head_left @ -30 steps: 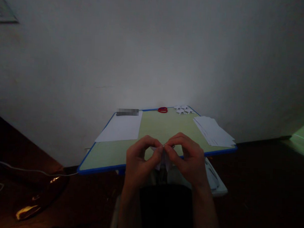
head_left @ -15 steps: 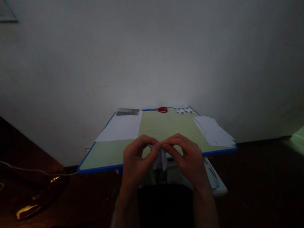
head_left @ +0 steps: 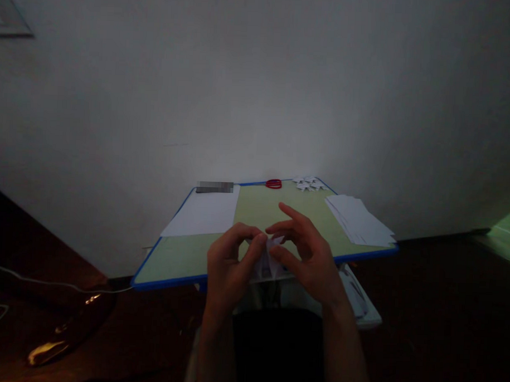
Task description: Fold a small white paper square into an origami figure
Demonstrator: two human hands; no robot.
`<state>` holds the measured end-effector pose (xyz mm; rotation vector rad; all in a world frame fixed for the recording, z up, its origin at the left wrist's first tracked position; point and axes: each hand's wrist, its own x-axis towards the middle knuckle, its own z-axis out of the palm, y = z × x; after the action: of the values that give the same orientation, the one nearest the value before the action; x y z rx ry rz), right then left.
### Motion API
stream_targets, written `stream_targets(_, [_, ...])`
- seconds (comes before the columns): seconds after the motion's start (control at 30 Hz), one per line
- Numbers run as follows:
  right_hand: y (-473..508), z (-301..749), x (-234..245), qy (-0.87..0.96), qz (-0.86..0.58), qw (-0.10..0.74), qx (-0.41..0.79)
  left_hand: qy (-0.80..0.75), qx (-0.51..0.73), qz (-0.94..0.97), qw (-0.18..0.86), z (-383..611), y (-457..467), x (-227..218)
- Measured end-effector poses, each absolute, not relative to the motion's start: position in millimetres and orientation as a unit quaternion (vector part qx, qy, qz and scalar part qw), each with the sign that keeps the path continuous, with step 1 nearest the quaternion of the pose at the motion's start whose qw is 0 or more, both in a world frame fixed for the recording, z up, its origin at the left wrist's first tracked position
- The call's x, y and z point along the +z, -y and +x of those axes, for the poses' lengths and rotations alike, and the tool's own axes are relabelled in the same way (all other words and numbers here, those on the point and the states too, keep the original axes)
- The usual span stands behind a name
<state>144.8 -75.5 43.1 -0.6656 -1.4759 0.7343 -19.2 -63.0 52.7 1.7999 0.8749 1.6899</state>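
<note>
A small piece of folded white paper (head_left: 273, 265) is between my two hands, above the near edge of the table. My left hand (head_left: 231, 262) pinches its upper left part between thumb and forefinger. On the other side, my right hand (head_left: 309, 254) has its thumb against the front of the paper, with some fingers curled at its top and back. The right forefinger is raised away from the paper. Fingers hide much of the folds.
On the table (head_left: 172, 266) lie a large white sheet (head_left: 202, 214) with a dark, partly blurred object (head_left: 215, 188), red-handled scissors (head_left: 274, 184), several small folded paper pieces (head_left: 307, 184), and a stack of white paper (head_left: 360, 220). A wall (head_left: 258, 91) stands behind.
My right hand has loosened from a tight pinch at the paper's top, its forefinger lifting up and its fingers spreading. The left hand keeps its pinch almost in place.
</note>
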Motion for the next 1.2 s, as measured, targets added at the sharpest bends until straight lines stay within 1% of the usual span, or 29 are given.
stream_targets(0.2, [74,156,41,0.715,-0.286,0.530,0.354,-0.306,0.668,0.627,0.258,-21,62,52])
stream_targets(0.27, [73,156,41,0.721,-0.285,0.519,0.361,-0.298,0.673,0.626,0.258,-19,63,55])
stream_targets(0.33, [72,153,41,0.694,-0.292,0.543,0.373,-0.295,0.676,0.622,0.261,-17,63,58])
stream_targets(0.4, [70,149,41,0.646,-0.297,0.586,0.390,-0.303,0.674,0.615,0.274,-16,62,59])
stream_targets(0.5, [66,141,41,0.564,-0.304,0.650,0.409,-0.324,0.638,0.621,0.320,-17,58,57])
stream_targets(0.57, [64,137,41,0.529,-0.313,0.677,0.405,-0.331,0.606,0.630,0.356,-17,56,55])
stream_targets(0.63, [62,134,40,0.518,-0.328,0.687,0.390,-0.334,0.603,0.621,0.374,-17,54,52])
stream_targets(0.77, [58,135,35,0.559,-0.374,0.673,0.308,-0.340,0.631,0.589,0.373,-16,51,48])
stream_targets(0.9, [63,140,36,0.603,-0.385,0.683,0.147,-0.345,0.644,0.568,0.378,-17,47,43])
stream_targets(1.0, [71,143,41,0.666,-0.388,0.636,0.033,-0.340,0.649,0.554,0.395,-19,46,42])
stream_targets(1.1, [75,145,45,0.717,-0.385,0.581,-0.011,-0.338,0.642,0.556,0.406,-20,47,42])
stream_targets(1.2, [74,149,44,0.730,-0.374,0.572,-0.004,-0.335,0.641,0.562,0.401,-20,48,43])
